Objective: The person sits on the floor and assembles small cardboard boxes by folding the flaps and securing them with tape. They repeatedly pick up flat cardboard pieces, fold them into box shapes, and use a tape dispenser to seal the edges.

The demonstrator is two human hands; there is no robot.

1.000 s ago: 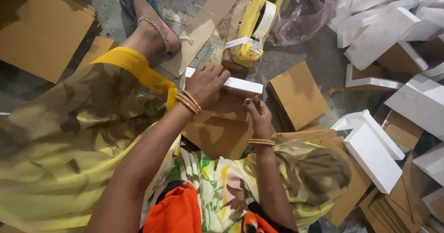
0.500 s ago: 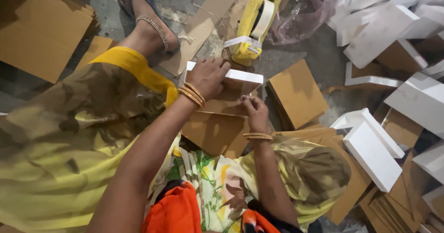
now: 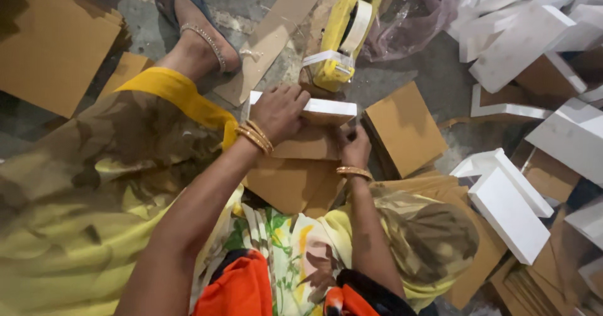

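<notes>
White-topped box [image 3: 326, 110]: flat, rectangular, brown cardboard sides; both hands, left [image 3: 279, 110], right [image 3: 353, 145], grip it.

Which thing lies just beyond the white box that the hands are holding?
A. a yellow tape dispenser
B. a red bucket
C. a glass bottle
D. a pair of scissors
A: the yellow tape dispenser lies on the floor right behind the white box, which the left hand presses from above and the right hand touches at its near edge.
</notes>
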